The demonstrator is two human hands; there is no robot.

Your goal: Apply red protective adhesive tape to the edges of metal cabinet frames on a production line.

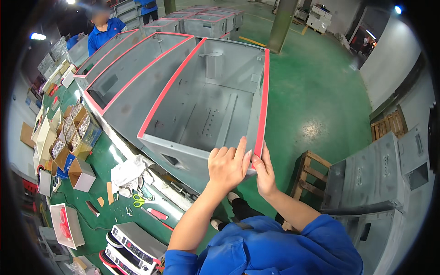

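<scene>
An open grey metal cabinet (183, 147) lies in front of me, with red tape (263, 103) along its long rims. At its near right corner, my right hand (266, 176) is closed on the end of the red tape, thumb over the rim and fingers along the outer side. My left hand (227, 167) is beside it at the near rim, its index finger stretched out over the opening and its other fingers curled. The thumb tips of both hands are close together. What my left hand's curled fingers hold, if anything, is hidden.
More red-taped cabinets (137, 68) stand to the left, near a co-worker (104, 32) in blue. The green bench (105, 183) holds a white cloth (130, 174), green-handled scissors (141, 200), cartons of small parts (73, 126) and electronic units (133, 250). A wooden pallet (305, 176) and grey panels (364, 176) are at right.
</scene>
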